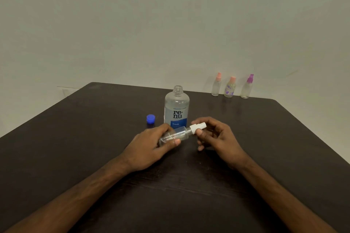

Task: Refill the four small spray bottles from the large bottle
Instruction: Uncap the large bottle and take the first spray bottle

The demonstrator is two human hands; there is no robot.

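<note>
My left hand (149, 144) clamped the small clear plastic spray bottle (177, 134) sideways, near the uncapped large clear bottle (176, 108), steadying it while my right hand (215, 137) pinched its white pump cap (198, 127), probably to twist it

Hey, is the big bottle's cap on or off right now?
Off. The large bottle stands with its threaded neck bare, and a blue cap sits on the table beside it.

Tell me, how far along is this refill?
Done: the large clear blue-labelled bottle stands open, blue cap beside it. In hand: left hand holds a small clear spray bottle, right hand pinches its white spray head. Remaining: three small pink- and purple-capped bottles farther back.
</note>
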